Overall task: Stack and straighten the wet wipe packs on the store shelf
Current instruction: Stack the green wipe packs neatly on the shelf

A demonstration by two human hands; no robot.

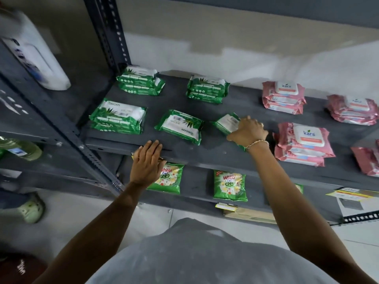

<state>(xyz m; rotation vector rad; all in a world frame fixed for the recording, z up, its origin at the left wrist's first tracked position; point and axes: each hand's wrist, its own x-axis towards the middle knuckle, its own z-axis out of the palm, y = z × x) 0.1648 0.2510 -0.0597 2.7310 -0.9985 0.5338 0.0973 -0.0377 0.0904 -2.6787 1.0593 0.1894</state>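
On the dark grey shelf [215,154] lie green wet wipe packs: stacks of two at the back left [141,83], back middle [207,88] and front left [118,116]. A single green pack [180,126] lies askew near the front. My right hand [249,131] grips another single green pack [226,123] to its right. My left hand [148,160] rests flat on the shelf's front edge, holding nothing. Pink wipe packs sit in stacks to the right, at the back [284,97], at the front [303,143] and at the far right [353,109].
A slotted steel upright [110,35] bounds the shelf on the left. Green detergent pouches [229,185] stand on the shelf below. A white bottle [34,54] is on the neighbouring rack at left. More pink packs [367,160] reach the right edge.
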